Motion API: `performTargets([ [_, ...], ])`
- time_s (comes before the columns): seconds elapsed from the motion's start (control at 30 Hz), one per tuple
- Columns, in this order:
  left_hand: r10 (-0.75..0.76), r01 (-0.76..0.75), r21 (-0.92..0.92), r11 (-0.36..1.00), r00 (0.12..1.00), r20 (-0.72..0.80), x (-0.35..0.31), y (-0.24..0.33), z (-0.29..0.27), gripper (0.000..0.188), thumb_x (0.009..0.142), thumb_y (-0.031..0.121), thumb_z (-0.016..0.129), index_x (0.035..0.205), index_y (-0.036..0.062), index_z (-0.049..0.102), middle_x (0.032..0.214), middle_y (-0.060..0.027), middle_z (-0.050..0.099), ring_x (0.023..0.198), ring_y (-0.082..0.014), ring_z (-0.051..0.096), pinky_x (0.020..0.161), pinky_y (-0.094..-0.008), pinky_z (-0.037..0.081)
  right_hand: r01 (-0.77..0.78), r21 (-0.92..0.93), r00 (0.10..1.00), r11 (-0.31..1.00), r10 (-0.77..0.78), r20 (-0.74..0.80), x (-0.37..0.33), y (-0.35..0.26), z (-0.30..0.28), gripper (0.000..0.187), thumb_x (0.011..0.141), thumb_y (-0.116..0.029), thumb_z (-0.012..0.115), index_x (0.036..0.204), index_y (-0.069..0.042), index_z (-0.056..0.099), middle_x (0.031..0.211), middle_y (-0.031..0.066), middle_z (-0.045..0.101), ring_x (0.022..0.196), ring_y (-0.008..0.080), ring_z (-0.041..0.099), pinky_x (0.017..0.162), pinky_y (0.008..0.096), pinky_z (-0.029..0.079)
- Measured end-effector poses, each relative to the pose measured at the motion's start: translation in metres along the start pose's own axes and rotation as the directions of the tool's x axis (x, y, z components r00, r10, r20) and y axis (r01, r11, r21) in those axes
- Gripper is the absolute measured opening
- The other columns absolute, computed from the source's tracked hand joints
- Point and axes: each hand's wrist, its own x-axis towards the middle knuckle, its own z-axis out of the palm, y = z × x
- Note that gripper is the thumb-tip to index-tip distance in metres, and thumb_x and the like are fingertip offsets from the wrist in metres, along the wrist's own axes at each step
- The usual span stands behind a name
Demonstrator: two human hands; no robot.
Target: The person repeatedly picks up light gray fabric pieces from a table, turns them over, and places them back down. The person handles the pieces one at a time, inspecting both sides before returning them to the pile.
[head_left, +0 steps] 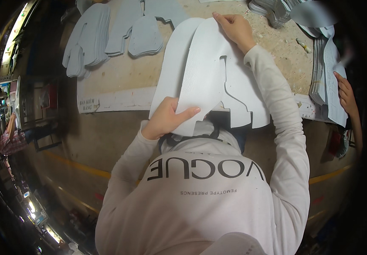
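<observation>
The person's left hand grips a white, flat, thin sheet with a rounded top and a narrow cut-out slot near its lower left edge; the thumb lies across the front face, while the other fingers are mostly hidden, so how they sit behind it I cannot tell; the right hand pinches the same sheet at its rounded top, fingers closed on the edge — thumb toward the left. The slotted sheet is held tilted over the near side of the desk, a tan, speckled top with a white front edge, and its lower parts reach past that edge; a second white, flat sheet with a rounded top shows behind it, to the left, overlapped by it.

Farther back on the desk lie a pile of grey, flat, arched pieces at the left; a low pile of grey, rounded pieces nearer the middle; and a stack of grey, curved pieces at the far right — with a small, pale, tube-like object below it. At the right end stands a bundle of whitish layered sheets; a co-worker's hand is beside it.
</observation>
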Motion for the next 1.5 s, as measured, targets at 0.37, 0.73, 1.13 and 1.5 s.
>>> performTargets([
  [0.37,-0.122,0.124,-0.014,0.992,0.988,0.096,-0.053,-0.011,0.004,0.019,0.089,0.010,0.060,0.099,-0.0040,0.068,0.090,-0.0090,0.071,0.082,-0.0102,0.065,0.074,-0.0243,0.052,0.058,0.004,0.998,0.998,-0.058,-0.022,-0.003,0.000,0.002,0.054,0.084,-0.056,0.055,0.097,-0.007,0.073,0.083,0.0143,0.071,0.078,0.0287,0.068,0.073,0.0352,0.052],
  [0.73,0.533,-0.298,0.706,0.642,0.836,-0.131,0.076,0.071,-0.073,0.022,0.090,0.014,0.057,0.106,0.0001,0.063,0.092,-0.0125,0.068,0.085,-0.0183,0.065,0.073,-0.0279,0.050,0.218,0.132,0.975,0.967,-0.221,0.012,-0.010,0.015,-0.033,0.021,0.083,-0.027,0.066,0.095,-0.009,0.070,0.077,0.0084,0.068,0.070,0.0188,0.064,0.067,0.0298,0.050],
  [1.13,0.773,-0.164,0.915,0.370,0.600,-0.205,0.130,0.114,-0.063,0.033,0.086,0.036,0.061,0.081,0.0040,0.068,0.065,-0.0173,0.061,0.065,-0.0379,0.061,0.061,-0.0449,0.048,0.094,0.325,0.981,0.941,-0.143,0.133,-0.027,0.034,-0.059,0.029,0.078,-0.025,0.074,0.102,-0.008,0.069,0.071,0.0014,0.063,0.065,0.0106,0.056,0.064,0.0244,0.045],
  [1.5,0.894,-0.595,0.674,0.437,0.208,-0.396,0.014,0.194,-0.015,0.031,0.087,0.026,0.069,0.098,-0.0023,0.069,0.071,0.0003,0.064,0.063,-0.0033,0.051,0.058,-0.0186,0.039,0.251,-0.023,0.964,0.968,-0.248,0.090,-0.037,0.026,-0.062,0.029,0.076,-0.021,0.074,0.101,-0.007,0.067,0.071,0.0067,0.064,0.064,0.0152,0.059,0.063,0.0281,0.047],
])
